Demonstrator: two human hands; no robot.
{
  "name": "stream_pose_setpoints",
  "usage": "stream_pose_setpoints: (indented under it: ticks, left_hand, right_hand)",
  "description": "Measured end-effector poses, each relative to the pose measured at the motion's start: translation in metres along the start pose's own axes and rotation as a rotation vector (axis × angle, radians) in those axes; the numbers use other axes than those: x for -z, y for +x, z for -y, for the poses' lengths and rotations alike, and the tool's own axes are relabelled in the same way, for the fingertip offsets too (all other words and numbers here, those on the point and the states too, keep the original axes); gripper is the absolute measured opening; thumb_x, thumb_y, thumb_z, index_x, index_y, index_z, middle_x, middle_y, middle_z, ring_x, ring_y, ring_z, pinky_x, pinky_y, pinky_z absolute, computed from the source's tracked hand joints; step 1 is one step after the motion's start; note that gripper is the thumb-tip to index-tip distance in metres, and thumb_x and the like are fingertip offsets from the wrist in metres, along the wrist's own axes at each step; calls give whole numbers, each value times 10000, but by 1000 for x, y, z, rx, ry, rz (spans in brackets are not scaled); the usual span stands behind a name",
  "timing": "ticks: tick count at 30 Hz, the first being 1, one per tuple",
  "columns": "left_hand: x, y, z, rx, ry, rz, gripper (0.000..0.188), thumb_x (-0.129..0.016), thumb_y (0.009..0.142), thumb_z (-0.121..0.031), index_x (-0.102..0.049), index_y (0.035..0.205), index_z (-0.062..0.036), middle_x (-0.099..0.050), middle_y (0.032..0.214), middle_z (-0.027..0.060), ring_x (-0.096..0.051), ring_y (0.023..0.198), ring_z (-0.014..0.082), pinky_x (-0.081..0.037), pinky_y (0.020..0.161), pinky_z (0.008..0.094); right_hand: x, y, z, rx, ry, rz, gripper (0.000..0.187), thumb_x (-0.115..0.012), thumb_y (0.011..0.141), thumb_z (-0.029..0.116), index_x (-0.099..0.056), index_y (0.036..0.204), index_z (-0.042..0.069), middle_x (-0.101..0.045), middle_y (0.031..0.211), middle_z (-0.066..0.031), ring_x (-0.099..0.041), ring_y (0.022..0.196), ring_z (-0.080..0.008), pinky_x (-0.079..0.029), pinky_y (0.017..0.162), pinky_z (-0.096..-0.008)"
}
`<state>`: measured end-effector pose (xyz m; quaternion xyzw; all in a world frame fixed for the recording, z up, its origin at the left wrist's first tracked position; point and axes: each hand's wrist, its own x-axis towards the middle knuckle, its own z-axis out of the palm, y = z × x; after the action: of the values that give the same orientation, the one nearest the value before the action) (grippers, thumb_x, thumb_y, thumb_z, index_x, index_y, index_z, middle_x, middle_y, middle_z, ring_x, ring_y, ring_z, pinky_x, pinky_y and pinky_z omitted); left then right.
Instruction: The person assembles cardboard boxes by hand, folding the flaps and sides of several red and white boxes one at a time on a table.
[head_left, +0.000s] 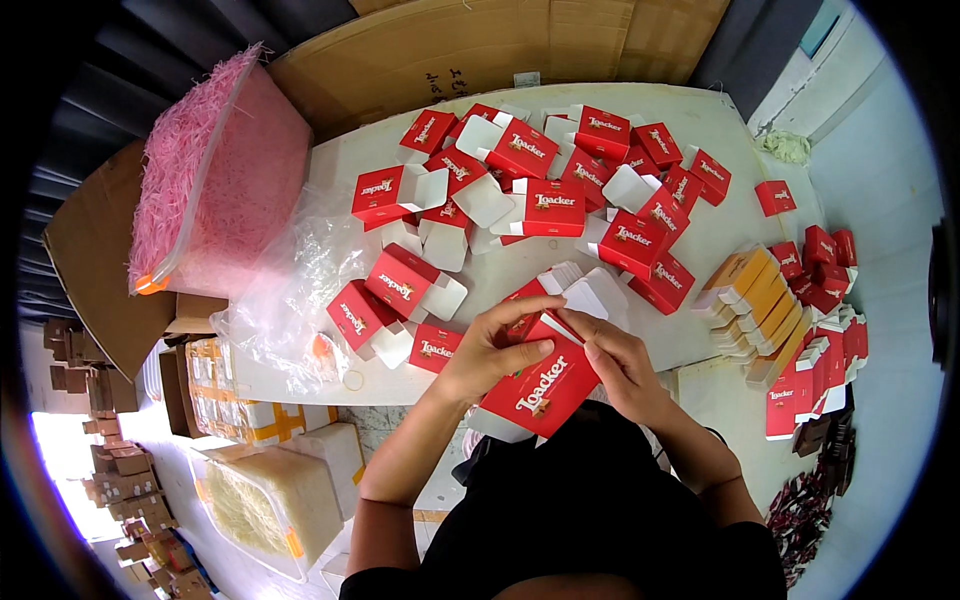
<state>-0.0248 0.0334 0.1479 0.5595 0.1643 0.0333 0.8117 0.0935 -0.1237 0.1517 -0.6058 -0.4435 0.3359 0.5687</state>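
Observation:
Between my two hands, close to my body, is a red carton [548, 392] with white printing, its lower end showing white flaps. My left hand [492, 352] grips its left side, thumb on the front panel. The fingers of my right hand [618, 368] are closed on the carton's upper right edge, where a narrow white edge shows. Just beyond my hands lies a stack of white-flapped cartons [592, 292], partly hidden. Past them, many red cartons [555, 207] with open white flaps lie in a loose heap on the white table [420, 385].
At left stand a clear bin of pink shredded paper [215, 185] and a crumpled clear plastic bag [305, 290]. Stacked yellow-and-white boxes [760, 305] and more red cartons [820, 375] sit at right. On the floor is a bin of pale shreds [250, 510]. Cardboard [440, 60] stands behind the table.

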Motion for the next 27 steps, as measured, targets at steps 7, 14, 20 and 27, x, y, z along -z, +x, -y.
stream_pose_setpoints:
  ticks: [7, 14, 20, 27]
  left_hand:
    - [-2, -5, 5, -140, 94, -21, 269, -588, 789, 29, -550, 1040, -60, -428, 1275, 103, -480, 1080, 145, -440, 839, 257]
    - [-5, 1, 8, -234, 167, 1, 227, -594, 796, 26, -557, 991, -83, -453, 1161, 77, -479, 839, 60, -419, 703, 209]
    - [-4, 10, 24, -254, 214, -221, 95, -584, 791, 8, -594, 860, -56, -475, 1170, 113, -469, 1108, 198, -400, 890, 300]
    - [9, 11, 15, -261, 115, -388, 296, -482, 905, -227, -474, 1158, -74, -450, 1212, 39, -474, 1091, 188, -399, 903, 354]
  right_hand:
    - [2, 0, 5, 79, -162, 58, 414, -548, 840, 137, -483, 1212, -32, -524, 1179, -185, -521, 1068, -262, -396, 908, -339]
    - [-6, -9, -23, 32, -34, -88, 513, -597, 810, 106, -412, 1284, 34, -439, 1250, -149, -506, 1079, -214, -413, 896, -326]
    - [-4, -18, -38, -290, 513, 102, 452, -483, 915, 226, -357, 1318, 64, -450, 1244, -64, -438, 1144, -142, -381, 942, -310]
    - [110, -36, -92, -161, 1054, -679, 447, -508, 873, 423, -473, 1184, 103, -577, 1058, -16, -564, 889, -146, -469, 834, -326]
